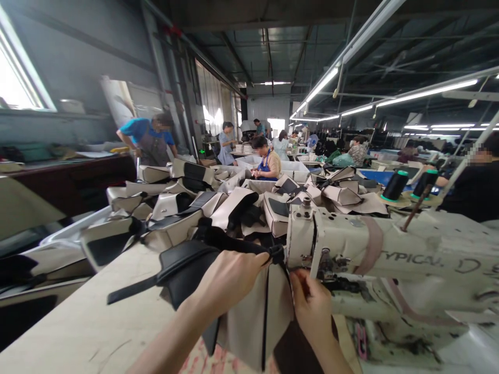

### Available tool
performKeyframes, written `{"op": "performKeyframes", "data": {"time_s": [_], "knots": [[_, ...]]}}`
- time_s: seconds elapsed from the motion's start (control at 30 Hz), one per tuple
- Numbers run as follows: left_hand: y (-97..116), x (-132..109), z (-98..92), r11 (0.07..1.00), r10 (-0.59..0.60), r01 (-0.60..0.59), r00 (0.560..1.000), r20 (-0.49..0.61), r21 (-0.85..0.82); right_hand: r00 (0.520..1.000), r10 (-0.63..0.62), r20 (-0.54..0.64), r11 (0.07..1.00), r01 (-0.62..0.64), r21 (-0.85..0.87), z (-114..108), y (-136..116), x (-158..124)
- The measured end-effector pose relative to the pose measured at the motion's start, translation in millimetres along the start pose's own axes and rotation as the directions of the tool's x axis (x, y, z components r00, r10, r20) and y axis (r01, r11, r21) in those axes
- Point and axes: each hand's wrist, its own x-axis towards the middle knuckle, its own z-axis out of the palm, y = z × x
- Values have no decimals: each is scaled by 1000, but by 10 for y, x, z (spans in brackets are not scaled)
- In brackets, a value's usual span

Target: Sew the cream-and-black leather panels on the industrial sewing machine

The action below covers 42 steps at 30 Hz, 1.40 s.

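A black and beige leather bag [245,317] is held up over the front of the table, beside the head of a sewing machine [343,234]. My left hand [234,272] is closed on its black upper edge, close to a dark strap end. Lower down, my right hand [310,296] pinches the bag's right edge, just left of the needle area. A black strap [132,290] sticks out from the bag to the left over the table. My fingers hide part of the edge they grip, and the bag's far side is out of sight.
Behind the bag lies a big heap of similar beige and black bags [195,208]. Black thread cones [395,186] stand on top of the machine at right. The pale tabletop [128,322] spreads to the left. Several people work further back; one in black [471,182] is at the right.
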Motion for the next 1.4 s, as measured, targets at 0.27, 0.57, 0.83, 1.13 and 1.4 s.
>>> {"op": "performKeyframes", "data": {"time_s": [0.27,0.57,0.83,1.13,1.4], "knots": [[44,-3,171,991,79,-63,988,136,-120,960,-39,-276,977,-22,-214,251,-110,-63],[-127,-814,363,553,-114,307,949,295,-774,983,-107,152,989,121,-86,-171,-70,-438],[-163,-829,367,540,-182,344,939,292,-768,963,-172,209,976,196,-98,-152,-294,-272],[-109,-832,308,589,-174,340,939,296,-733,825,-303,477,865,448,-227,-76,-288,71],[-3,-1041,264,751,-90,326,912,400,-575,806,-386,449,768,550,-327,2,-185,-233]]}}
